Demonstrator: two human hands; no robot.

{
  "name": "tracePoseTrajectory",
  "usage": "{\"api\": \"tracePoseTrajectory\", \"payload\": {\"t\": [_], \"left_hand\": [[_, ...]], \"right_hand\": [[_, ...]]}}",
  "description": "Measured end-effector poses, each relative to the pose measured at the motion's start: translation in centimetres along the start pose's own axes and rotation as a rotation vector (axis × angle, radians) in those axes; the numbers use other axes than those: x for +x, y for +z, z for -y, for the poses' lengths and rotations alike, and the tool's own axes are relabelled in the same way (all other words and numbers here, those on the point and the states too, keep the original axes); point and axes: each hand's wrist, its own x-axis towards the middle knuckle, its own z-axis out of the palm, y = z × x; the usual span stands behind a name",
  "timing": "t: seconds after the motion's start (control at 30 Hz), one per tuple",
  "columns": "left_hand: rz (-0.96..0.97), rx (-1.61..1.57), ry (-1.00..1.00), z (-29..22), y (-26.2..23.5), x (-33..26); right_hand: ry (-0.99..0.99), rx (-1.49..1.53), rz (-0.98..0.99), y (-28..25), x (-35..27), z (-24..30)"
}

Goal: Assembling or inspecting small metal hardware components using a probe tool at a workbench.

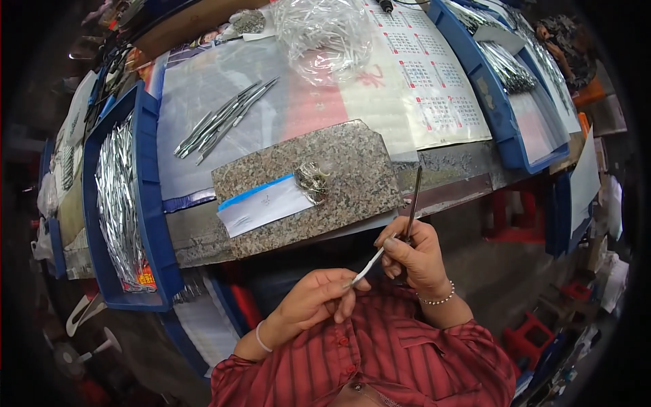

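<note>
Steel tweezer, slim and dark (411,203), pinched in right hand (417,254) at lower centre | left hand (315,298) grips narrow white sleeve (369,266) at its tip, seemingly mid-fit | bare tweezers (224,121) upper left unsleeved; blue tray of wrapped ones (122,197) left looks full

granite slab (339,176) ahead, blue tray (146,203) left

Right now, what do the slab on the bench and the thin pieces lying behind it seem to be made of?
The slab looks like polished granite: speckled grey-brown grain and a flat, cut edge. The thin pieces look like bare metal, probably steel: silvery, slim, with bright glints. The small strip held between the left hand and the right hand looks similarly shiny, though too small to be sure.
</note>
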Motion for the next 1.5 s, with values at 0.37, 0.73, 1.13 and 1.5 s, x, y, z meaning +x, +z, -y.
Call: {"api": "tracePoseTrajectory", "payload": {"t": [0.37, 0.73, 1.13, 1.5], "left_hand": [[-0.201, 0.573, 0.136, 0.3, 1.2, -1.1], [-0.509, 1.552, 0.913, 0.6, 1.2, -0.6], [-0.58, 1.216, 0.878, 0.9, 0.3, -2.5], [-0.584, 1.026, 0.759, 1.5, -0.4, -3.9]], "right_hand": [[-0.01, -0.045, -0.093, 0.2, -0.2, -0.7], [-0.072, -0.091, -0.093, 0.1, -0.6, -2.1], [-0.11, -0.104, -0.052, 0.8, -0.8, -3.0], [-0.208, -0.184, 0.063, 1.5, -0.3, -4.1]]}}
